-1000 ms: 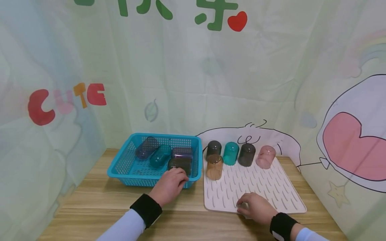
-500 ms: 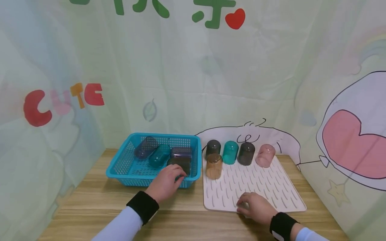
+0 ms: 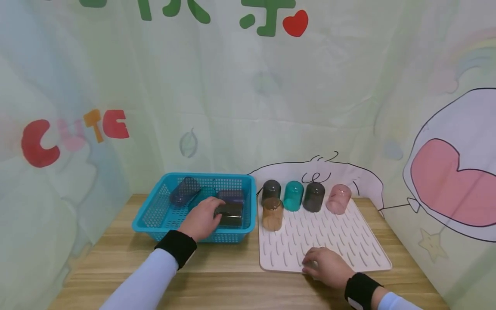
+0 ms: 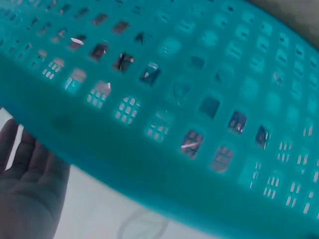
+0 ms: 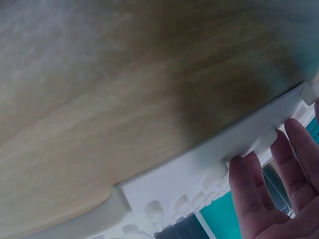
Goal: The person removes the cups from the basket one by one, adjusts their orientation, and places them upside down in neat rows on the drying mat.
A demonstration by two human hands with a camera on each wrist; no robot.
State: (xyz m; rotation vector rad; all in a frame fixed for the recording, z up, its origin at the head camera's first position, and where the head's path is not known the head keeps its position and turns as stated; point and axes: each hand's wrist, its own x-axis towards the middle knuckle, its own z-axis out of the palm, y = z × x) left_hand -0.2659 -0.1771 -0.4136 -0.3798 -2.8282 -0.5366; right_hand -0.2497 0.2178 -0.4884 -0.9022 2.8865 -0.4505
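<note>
My left hand (image 3: pixel 201 218) reaches over the front rim of a blue plastic basket (image 3: pixel 151 217). Its fingers lie at the left end of a dark grey cup (image 3: pixel 231 214) on its side; whether they touch it I cannot tell. In the left wrist view the fingers look fairly straight, their tips hidden by the rim. Around that cup lie a purple cup (image 3: pixel 230 196), a teal cup (image 3: pixel 201 196) partly behind the hand, and a dark bluish cup (image 3: pixel 185 191). My right hand (image 3: pixel 328 268) rests at the front edge of a white ridged mat (image 3: pixel 321 241), fingers loosely bent, nothing held.
Toward the mat's back stand upside-down cups: a grey one (image 3: pixel 271 189), a teal one (image 3: pixel 293 196), a dark one (image 3: pixel 314 197), a pink one (image 3: pixel 339 199) and an amber one (image 3: pixel 273 214). Basket and mat sit side by side on a wooden table (image 3: pixel 224 280) before a printed curtain.
My left hand has moved left and slightly farther into the basket, from the dark cup's front to its left end. The right hand has stayed at the mat's edge.
</note>
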